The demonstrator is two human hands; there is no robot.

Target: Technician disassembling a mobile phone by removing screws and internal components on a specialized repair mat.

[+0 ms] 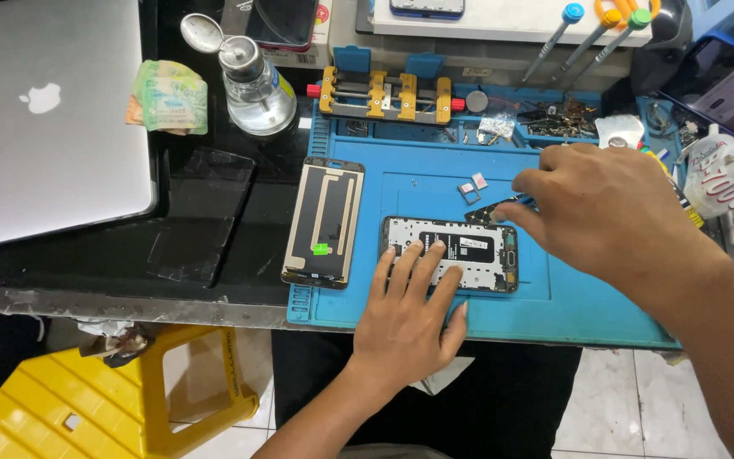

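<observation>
A: The opened black smartphone with its back cover off (469, 248) lies face down near the middle of the blue silicone repair mat (571, 297). Which hand is on it?

B: The left hand (405, 319), fingers spread flat and pressing on its lower left part, gripping nothing. The right hand (609, 208) hovers just past the phone's upper right corner, fingertips pinched on a small dark circuit piece (490, 211).

A: Any containers near the phone?

B: Beyond it, at the mat's far edge, shallow moulded compartments (554, 123) hold screws and tiny metal parts; I cannot tell them apart. To the upper left of the phone stands a clear glass dispenser bottle with a metal pump top (256, 89), its round lid flipped open.

A: Anything labelled or loose?

B: Just left of the phone lies a gold-framed phone screen panel (326, 221) with a small green tab. Two little card trays (471, 189) sit just above the phone. Folded banknotes (172, 95) lie left of the bottle.

A: And farther out?

B: A blue-and-yellow clamp fixture (384, 93) above the phone, three screwdrivers with coloured caps (592, 38) to the upper right, a silver closed laptop (48, 110) far left on the dark worktop (129, 272). Below and left of the phone, a yellow plastic stool (129, 399) stands on the white tiled floor (639, 408).
</observation>
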